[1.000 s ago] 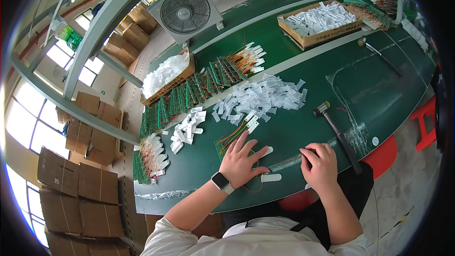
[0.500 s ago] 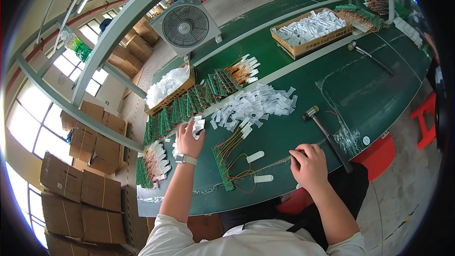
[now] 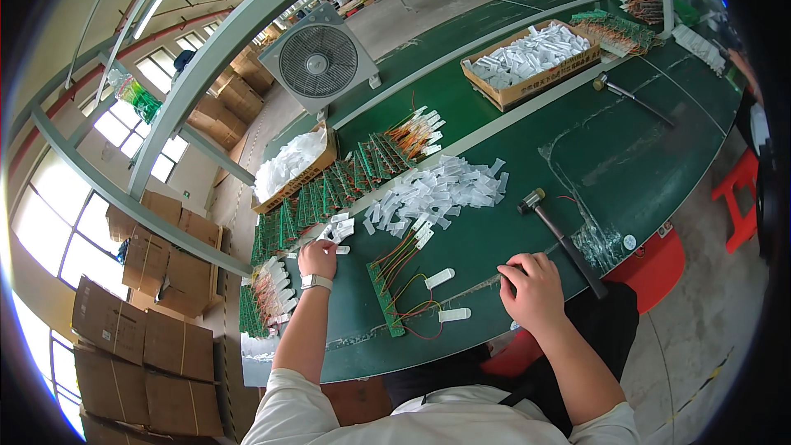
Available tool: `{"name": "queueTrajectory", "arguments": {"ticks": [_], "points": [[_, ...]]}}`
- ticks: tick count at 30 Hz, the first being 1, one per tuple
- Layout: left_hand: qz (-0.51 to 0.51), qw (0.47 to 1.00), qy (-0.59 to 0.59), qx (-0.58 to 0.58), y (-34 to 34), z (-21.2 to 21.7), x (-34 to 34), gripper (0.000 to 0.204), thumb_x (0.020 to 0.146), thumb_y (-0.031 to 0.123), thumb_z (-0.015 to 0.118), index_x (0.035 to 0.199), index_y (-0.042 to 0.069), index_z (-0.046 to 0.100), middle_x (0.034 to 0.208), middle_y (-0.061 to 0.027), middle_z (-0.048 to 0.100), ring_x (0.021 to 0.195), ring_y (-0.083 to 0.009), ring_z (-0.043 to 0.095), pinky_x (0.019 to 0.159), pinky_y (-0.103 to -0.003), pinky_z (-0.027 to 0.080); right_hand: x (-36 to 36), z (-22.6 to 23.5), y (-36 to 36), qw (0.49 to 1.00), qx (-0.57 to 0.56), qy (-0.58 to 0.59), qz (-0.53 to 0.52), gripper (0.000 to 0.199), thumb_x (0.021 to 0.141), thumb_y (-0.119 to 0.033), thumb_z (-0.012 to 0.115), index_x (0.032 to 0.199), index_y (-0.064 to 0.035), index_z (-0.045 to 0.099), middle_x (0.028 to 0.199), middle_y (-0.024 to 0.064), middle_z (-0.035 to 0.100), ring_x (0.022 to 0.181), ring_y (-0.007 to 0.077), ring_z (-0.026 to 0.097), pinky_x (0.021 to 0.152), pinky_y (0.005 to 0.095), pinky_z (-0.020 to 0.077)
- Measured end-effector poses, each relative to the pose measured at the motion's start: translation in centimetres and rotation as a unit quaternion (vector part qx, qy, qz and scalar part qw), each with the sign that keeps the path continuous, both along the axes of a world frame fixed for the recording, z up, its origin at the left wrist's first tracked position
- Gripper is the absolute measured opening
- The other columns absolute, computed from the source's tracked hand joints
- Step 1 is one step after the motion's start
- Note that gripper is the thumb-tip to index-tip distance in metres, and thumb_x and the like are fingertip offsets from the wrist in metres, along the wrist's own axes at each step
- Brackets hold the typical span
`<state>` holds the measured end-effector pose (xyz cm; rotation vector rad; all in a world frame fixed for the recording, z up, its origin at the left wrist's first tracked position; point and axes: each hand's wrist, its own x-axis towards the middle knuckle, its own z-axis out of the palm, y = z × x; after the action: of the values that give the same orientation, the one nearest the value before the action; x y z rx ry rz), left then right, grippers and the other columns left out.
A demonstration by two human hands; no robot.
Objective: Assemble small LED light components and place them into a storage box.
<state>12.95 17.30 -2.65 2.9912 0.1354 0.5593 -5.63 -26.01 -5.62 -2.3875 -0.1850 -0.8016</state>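
Note:
My left hand (image 3: 318, 259) is drawn together on the table's left part, its fingertips mostly hidden. Just beyond it lies a small group of white plastic covers (image 3: 338, 227). My right hand (image 3: 532, 287) rests curled near the table's front edge; whatever its fingers close round cannot be made out. Between the hands lies a green circuit board strip (image 3: 384, 300) with red and yellow wires. Two white oblong pieces (image 3: 455, 314) sit at its wire ends, and more white pieces (image 3: 424, 231) at its far end. Behind it spreads a heap of translucent white plastic pieces (image 3: 441, 189).
Wired green boards (image 3: 329, 185) stand in a row behind my left hand, with another bundle (image 3: 268, 297) at the left edge. A mallet (image 3: 564, 241) lies beyond my right hand; another hammer (image 3: 634, 99) lies farther off. Cartons (image 3: 535, 66) hold white parts. A fan (image 3: 320, 59) stands behind.
My left hand has pulled back toward me from the small group of white covers, and its spread fingers have closed in. My right hand stays in nearly the same place.

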Motion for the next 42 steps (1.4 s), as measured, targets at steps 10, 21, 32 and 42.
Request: {"name": "queueTrajectory", "arguments": {"ticks": [10,21,32,42], "points": [[0.000,0.991,-0.098,-0.093,0.2,0.4,-1.4,0.013,0.094,0.018,0.066,0.099,0.007,0.064,0.097,-0.0133,0.074,0.093,-0.0362,0.069,0.082,-0.048,0.053,-0.6,-0.2,0.0,1.000,0.000,0.004,-0.003,0.017,0.077,-0.008,0.075,0.094,-0.0085,0.076,0.100,0.0000,0.063,0.093,0.0233,0.059,0.079,0.0395,0.0483],[-0.177,0.923,-0.048,-0.340,-10.5,0.7,-4.0,0.036,0.081,0.016,0.081,0.110,0.008,0.061,0.091,-0.0087,0.073,0.074,-0.0207,0.069,0.069,-0.034,0.055,1.8,0.3,0.4,0.996,-0.059,0.050,0.047,0.021,0.079,-0.003,0.073,0.099,-0.0075,0.075,0.100,0.0032,0.065,0.090,0.0254,0.061,0.078,0.0394,0.0509],[-0.185,0.931,-0.074,-0.307,-9.3,-1.8,-5.0,0.017,0.085,0.014,0.080,0.096,0.003,0.076,0.076,-0.0102,0.073,0.060,-0.0177,0.067,0.057,-0.029,0.053,0.6,0.6,0.3,0.981,-0.038,0.181,0.057,0.027,0.084,-0.005,0.075,0.111,-0.0094,0.078,0.105,0.0051,0.065,0.102,0.0218,0.058,0.088,0.0335,0.0490],[-0.341,0.916,-0.138,-0.160,-12.1,-1.0,-5.6,0.018,0.075,0.020,0.081,0.083,0.013,0.066,0.078,-0.0024,0.065,0.075,-0.0244,0.064,0.065,-0.037,0.054,12.5,4.5,8.7,0.957,0.070,0.137,0.245,0.043,0.084,-0.006,0.080,0.125,-0.0084,0.070,0.102,0.0108,0.072,0.079,0.0189,0.069,0.071,0.0317,0.0545]]}}
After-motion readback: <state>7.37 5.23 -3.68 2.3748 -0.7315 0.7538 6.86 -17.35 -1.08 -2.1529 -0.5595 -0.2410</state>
